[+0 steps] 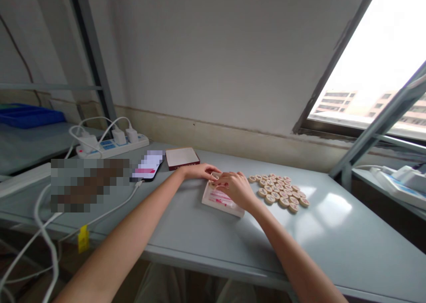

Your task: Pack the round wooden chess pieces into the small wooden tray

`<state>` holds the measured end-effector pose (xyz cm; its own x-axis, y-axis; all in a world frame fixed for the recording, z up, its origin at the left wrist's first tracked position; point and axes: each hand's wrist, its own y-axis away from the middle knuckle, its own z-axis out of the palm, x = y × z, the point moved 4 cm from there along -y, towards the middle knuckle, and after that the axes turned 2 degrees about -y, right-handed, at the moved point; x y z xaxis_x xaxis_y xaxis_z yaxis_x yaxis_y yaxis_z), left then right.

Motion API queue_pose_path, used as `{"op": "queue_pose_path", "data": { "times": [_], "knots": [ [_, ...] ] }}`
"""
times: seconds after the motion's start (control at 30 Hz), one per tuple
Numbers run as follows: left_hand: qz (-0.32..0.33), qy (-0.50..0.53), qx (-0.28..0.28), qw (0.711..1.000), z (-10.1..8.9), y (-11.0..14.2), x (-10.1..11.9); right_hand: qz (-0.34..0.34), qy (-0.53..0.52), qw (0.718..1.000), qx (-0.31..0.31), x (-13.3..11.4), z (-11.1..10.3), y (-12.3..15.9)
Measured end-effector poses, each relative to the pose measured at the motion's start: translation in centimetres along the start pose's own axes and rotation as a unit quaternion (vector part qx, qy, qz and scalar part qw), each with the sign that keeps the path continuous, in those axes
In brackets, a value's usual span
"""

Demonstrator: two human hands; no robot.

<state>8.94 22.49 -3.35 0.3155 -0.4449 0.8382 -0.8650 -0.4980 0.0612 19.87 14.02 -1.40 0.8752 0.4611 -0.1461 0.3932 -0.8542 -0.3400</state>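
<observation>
A shallow white box [223, 210] lies on the grey desk, with a pink-and-white printed sheet or wrapping [220, 198] inside it. My left hand [200, 171] rests at the box's far left corner, its fingers stretched out and thumb apart. A round Chinese chess piece [215, 176] shows beside its fingertips. Over the far part of the box, my right hand [235, 185] has its fingers bent down, apparently on a chess piece at the fingertips, mostly hidden. To the right, many round wooden Chinese chess pieces [279, 189] lie in a flat cluster with their characters facing up.
A dark red box lid [182, 157] lies open side up behind my left hand. Left of it are a charging phone [149, 164] and a white power strip [115, 148] with plugs and loose cables. A wall, a window and a metal frame [372, 121] border the desk.
</observation>
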Motion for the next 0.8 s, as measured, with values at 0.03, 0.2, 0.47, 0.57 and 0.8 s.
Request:
{"op": "queue_pose_path", "data": {
  "times": [0.03, 0.2, 0.47, 0.57, 0.8],
  "knots": [
    [-0.004, -0.003, 0.0, 1.0, 0.1, 0.1, 0.1, 0.014, -0.014, 1.0, 0.003, 0.6, -0.3, 0.0],
    [-0.026, -0.007, -0.004, 1.0, 0.4, 0.3, 0.3, 0.164, 0.054, 0.983, 0.066, 5.4, -3.4, 1.5],
    [-0.025, -0.009, 0.0, 1.0, 0.5, 0.0, 0.4, 0.267, 0.132, 0.953, -0.055, 9.8, -3.7, 4.3],
    [-0.023, 0.002, 0.009, 1.0, 0.6, -0.1, 0.3, 0.249, 0.155, 0.955, -0.039, 9.5, -3.1, 3.9],
    [-0.022, 0.011, 0.005, 1.0, 0.8, -0.4, 0.1, 0.207, 0.054, 0.976, 0.038, 9.1, -3.7, 3.2]
  ]
}}
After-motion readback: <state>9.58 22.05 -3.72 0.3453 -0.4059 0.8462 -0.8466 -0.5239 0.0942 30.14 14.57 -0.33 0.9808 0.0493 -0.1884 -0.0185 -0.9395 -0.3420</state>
